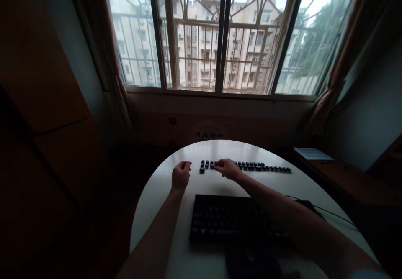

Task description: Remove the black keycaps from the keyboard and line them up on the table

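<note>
Small black keycaps [202, 169] stand in short rows across the far part of the round white table [163, 212]. My right hand [229, 169] reaches over these rows, its thumb and fingertips pinched at a keycap [212, 166] near their left end. It hides some of the keycaps behind it. Just left of the rows is my left hand [181, 176], its fingers curled together; what they may hold does not show. Nearer to me lies a black keyboard [222, 216], partly covered by my right forearm.
A dark object [251, 264], too dim to name, sits at the table's near side. A thin black cable [334, 215] crosses the right side. Beyond the table edge, white paper [312, 154] lies on a brown desk [348, 178]. A barred window [220, 40] fills the back.
</note>
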`<act>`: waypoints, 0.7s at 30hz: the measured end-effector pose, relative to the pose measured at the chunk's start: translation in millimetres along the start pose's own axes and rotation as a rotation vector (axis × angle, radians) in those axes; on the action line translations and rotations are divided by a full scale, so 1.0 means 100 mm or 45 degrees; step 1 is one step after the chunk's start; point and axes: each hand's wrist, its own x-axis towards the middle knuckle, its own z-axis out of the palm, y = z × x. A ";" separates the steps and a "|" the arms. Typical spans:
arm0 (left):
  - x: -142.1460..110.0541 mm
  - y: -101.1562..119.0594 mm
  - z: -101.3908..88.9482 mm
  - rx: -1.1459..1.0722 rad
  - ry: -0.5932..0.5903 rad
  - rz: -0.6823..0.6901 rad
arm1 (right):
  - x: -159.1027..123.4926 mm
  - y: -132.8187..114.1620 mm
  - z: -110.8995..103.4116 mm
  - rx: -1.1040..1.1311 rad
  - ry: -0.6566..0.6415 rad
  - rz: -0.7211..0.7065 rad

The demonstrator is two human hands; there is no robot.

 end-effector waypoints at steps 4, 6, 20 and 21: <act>0.03 -0.07 -0.02 0.114 0.078 -0.018 | 0.12 0.02 0.14 -0.102 -0.051 0.040; 0.01 -0.06 -0.02 0.170 0.061 0.001 | 0.16 0.00 0.21 -0.143 -0.060 0.048; -0.09 0.11 -0.07 0.344 0.101 0.082 | 0.22 -0.05 0.30 -0.199 -0.049 0.025; -0.10 0.11 -0.07 0.341 0.105 0.089 | 0.22 -0.06 0.31 -0.200 -0.046 0.023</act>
